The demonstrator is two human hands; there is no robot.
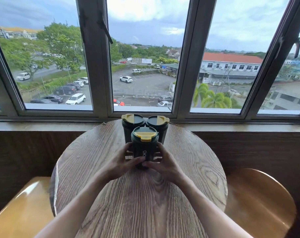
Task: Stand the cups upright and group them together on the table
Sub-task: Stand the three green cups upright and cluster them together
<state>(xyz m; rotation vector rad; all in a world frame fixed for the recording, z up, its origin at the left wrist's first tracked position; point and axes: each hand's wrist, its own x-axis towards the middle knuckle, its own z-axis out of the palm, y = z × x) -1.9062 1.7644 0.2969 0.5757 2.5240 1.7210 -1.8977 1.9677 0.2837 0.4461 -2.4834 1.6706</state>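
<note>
- Now three dark cups with yellow-tabbed lids stand upright in a tight cluster at the far side of the round wooden table (pixel 111 194), close to the window sill (pixel 42 126).
- Front cup (pixel 144 146) stands nearest the person, with white lettering down its side; the back-left cup (pixel 132 125) and back-right cup (pixel 157 125) sit just behind it, side by side and seemingly touching.
- Left hand (pixel 123 163) wraps the lower left side of the front cup, fingers curled round it and thumb across the front.
- Right hand (pixel 164 163) grips the lower right side likewise; the two thumbs nearly meet at the cup's base.
- Whether the front cup rests fully on the table is hard to tell, since the hands hide its base.
- Two wooden seats flank the table, the left seat (pixel 22 212) and the right seat (pixel 259 203).
</note>
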